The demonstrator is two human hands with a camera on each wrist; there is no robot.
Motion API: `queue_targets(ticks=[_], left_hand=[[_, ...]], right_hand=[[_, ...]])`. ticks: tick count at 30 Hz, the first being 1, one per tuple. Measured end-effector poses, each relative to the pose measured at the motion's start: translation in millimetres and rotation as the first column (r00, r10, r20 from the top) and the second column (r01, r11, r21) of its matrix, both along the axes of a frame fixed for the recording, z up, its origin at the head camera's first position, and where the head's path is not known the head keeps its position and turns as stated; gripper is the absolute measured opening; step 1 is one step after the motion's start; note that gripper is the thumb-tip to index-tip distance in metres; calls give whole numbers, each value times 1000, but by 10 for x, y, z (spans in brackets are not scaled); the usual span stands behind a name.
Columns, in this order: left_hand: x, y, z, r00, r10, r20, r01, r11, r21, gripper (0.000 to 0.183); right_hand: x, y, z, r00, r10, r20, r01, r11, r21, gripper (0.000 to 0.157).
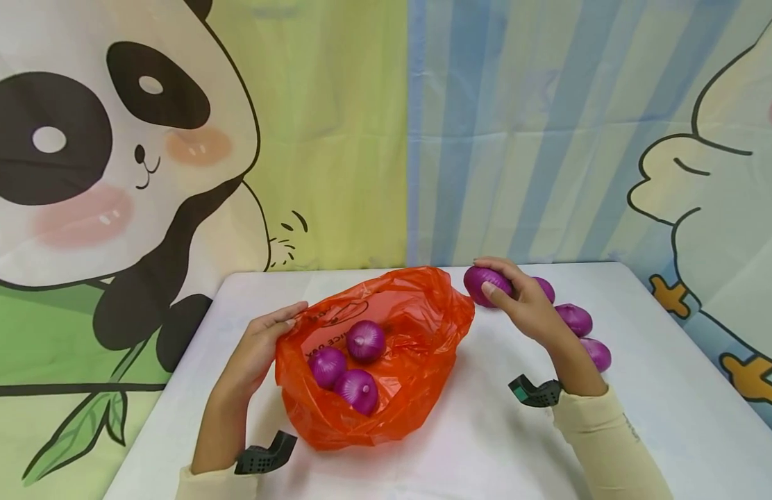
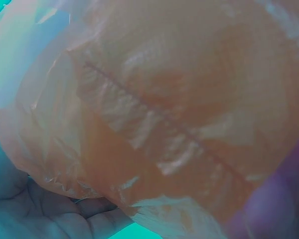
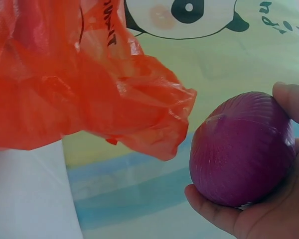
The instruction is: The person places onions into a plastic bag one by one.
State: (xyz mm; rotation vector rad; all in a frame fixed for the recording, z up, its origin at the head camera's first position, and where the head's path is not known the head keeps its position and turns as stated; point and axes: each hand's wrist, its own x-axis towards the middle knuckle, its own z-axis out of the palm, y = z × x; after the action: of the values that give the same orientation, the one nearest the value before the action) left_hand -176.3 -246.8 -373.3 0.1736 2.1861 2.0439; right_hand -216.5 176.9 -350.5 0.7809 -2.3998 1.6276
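A red onion (image 1: 486, 285) is in my right hand (image 1: 528, 300), gripped between thumb and fingers just right of the bag's rim. It also shows large in the right wrist view, an onion (image 3: 241, 149) with fine ridges. My left hand (image 1: 256, 352) holds the left rim of an orange-red plastic bag (image 1: 417, 403), whose mouth gapes upward. Inside lie three red onions, the upper one (image 1: 365, 341) near the printed wall. In the left wrist view, bag film (image 2: 154, 114) covers most of the frame and hides some of the fingers.
More red onions lie on the white table at right, behind my right hand and forearm: a middle onion (image 1: 575, 319) and a nearer onion (image 1: 596, 354), with another partly hidden farther back. A printed cloth (image 1: 336, 139) hangs behind the table (image 1: 461, 444).
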Motion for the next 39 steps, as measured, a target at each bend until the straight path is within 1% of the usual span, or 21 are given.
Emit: queue_targets(ticks=[3, 10, 18, 22, 28, 39], left_hand=[[7, -1, 3, 1000, 0, -3, 0, 1000, 1, 43], [16, 2, 11, 1000, -4, 1, 4, 1000, 0, 43], [17, -5, 10, 1000, -3, -4, 3, 1000, -7, 43], [10, -2, 9, 1000, -9, -7, 9, 1000, 0, 43], [17, 0, 3, 1000, 0, 5, 0, 1000, -1, 43], [14, 8, 8, 1000, -2, 0, 2, 1000, 0, 43]], right_hand=[[6, -21, 49, 1000, 15, -20, -16, 1000, -26, 39], [33, -74, 134, 1000, 27, -12, -27, 999, -40, 40], [46, -151, 208, 998, 59, -20, -60, 996, -72, 40], [31, -200, 236, 995, 91, -30, -94, 991, -94, 41], [22, -297, 248, 989, 145, -28, -148, 983, -108, 43], [-23, -564, 315, 977, 209, -31, -212, 967, -142, 41]])
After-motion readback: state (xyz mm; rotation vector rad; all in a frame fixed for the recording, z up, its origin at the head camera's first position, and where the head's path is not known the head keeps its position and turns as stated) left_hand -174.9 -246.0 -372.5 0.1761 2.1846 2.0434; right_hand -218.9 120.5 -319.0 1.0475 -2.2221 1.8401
